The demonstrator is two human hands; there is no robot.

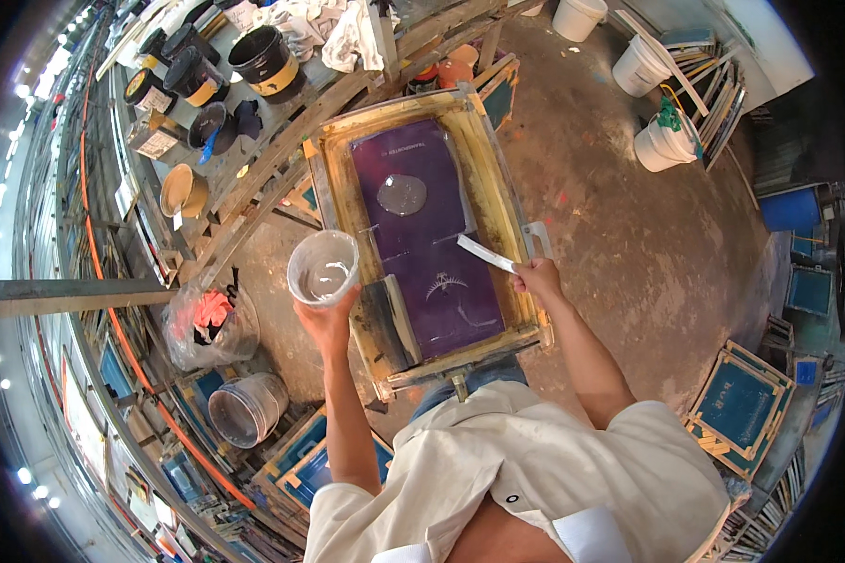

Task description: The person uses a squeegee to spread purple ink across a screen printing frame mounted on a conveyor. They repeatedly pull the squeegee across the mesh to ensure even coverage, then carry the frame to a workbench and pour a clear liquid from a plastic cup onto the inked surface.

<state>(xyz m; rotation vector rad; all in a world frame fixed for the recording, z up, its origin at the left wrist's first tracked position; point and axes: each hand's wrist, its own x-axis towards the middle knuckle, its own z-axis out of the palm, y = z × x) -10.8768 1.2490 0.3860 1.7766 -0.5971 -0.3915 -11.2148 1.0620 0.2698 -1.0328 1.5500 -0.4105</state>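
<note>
tub point(323, 267) left of frame point(429, 239), stick point(484, 253) over it.

The person is wearing a loose cream-white shirt point(535, 450); its short sleeves are ending in turned-up cuffs of a paler white above the elbows; a small dark round button is showing near the front edge; blue jeans point(469, 380) are peeking out beyond the shirt's hem; both forearms are showing bare, with no gloves, watch or rings visible.
</note>
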